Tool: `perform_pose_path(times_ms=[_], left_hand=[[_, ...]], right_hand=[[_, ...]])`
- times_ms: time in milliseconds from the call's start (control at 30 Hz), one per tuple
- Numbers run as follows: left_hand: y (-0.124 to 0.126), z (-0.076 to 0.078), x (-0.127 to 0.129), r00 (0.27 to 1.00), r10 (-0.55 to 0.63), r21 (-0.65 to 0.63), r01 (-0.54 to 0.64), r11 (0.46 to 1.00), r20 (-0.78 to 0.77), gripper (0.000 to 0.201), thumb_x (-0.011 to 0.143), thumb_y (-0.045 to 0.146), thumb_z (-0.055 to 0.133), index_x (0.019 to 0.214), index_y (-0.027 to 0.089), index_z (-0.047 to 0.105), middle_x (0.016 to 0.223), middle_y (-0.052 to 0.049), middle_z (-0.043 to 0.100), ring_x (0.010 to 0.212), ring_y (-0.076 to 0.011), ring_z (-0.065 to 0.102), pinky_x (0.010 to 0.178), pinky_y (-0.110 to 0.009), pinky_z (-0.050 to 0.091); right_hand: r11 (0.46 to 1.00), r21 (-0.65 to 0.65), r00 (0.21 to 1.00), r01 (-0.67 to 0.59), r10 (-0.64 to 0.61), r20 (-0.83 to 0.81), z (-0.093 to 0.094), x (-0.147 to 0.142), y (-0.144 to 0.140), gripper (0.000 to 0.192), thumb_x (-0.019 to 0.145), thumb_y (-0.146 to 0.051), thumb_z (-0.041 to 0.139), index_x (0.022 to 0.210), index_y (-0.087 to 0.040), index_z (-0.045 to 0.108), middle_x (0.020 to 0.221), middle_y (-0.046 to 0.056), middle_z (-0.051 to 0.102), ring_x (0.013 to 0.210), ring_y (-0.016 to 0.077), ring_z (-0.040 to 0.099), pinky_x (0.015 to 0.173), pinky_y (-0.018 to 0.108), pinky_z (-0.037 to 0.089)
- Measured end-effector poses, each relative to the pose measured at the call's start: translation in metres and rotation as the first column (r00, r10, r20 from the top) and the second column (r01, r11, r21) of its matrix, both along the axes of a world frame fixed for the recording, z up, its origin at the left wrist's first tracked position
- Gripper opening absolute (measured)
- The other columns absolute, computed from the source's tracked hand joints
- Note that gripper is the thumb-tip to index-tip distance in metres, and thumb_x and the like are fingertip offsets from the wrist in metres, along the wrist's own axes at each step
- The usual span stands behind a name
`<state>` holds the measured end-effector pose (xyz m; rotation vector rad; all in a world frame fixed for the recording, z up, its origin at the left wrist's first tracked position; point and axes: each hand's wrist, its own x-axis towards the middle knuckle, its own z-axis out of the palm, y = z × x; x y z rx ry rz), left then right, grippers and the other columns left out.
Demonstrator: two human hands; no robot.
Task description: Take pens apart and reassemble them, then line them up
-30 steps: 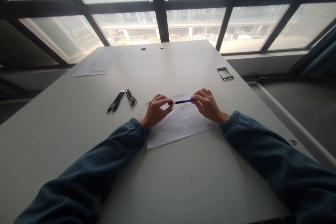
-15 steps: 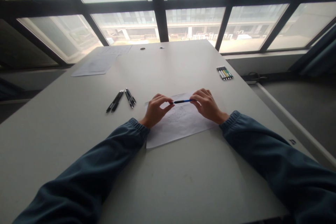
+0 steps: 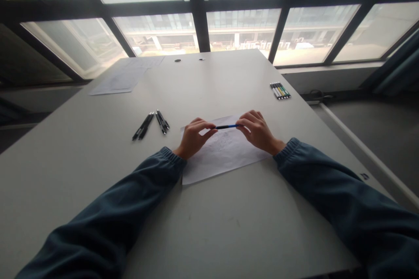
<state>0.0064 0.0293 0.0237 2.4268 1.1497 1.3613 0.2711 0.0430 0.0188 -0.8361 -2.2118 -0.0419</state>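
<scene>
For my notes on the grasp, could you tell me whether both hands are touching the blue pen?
Touching. The head view shows the left hand pinching one end of the blue pen and the right hand pinching the other, above the sheet of paper.

The pen [image 3: 227, 127] is blue with a black end. The sheet [image 3: 225, 152] is white with faint grey marks, the bench [image 3: 209, 83] pale grey, the sleeves [image 3: 131, 200] dark teal-blue.

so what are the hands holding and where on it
A blue pen, held level above the paper: the left hand pinches its dark end, the right hand its other end.
</scene>
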Motion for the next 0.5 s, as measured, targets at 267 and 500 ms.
perform_pose_path(times_ms=[267, 500], left_hand=[[0.0004, -0.0033, -0.0012, 0.999, 0.001, -0.030, 0.000, 1.000, 0.038, 0.019, 0.085, 0.039, 0.074, 0.089, 0.020, 0.076, 0.081, -0.005, 0.073, 0.073, -0.0160, 0.065, 0.069, -0.030, 0.055], [-0.0008, -0.0024, -0.0012, 0.998, -0.021, -0.033, 0.023, 0.999, 0.066, 0.017, 0.083, 0.036, 0.076, 0.090, 0.021, 0.077, 0.081, -0.005, 0.073, 0.073, -0.0157, 0.065, 0.068, -0.030, 0.055]], right_hand=[[1.000, 0.003, 1.000, -0.016, 0.016, 0.023, 0.0014, -0.0001, -0.0015, 0.012, 0.099, -0.026, 0.052, 0.097, -0.024, 0.064, 0.096, 0.006, 0.067, 0.096, 0.0242, 0.053, 0.087, 0.041, 0.038], [0.999, -0.006, 0.997, -0.036, 0.037, 0.067, 0.0037, -0.0007, -0.0039, 0.013, 0.101, -0.027, 0.050, 0.097, -0.021, 0.061, 0.097, 0.008, 0.066, 0.095, 0.0240, 0.053, 0.085, 0.039, 0.039]])
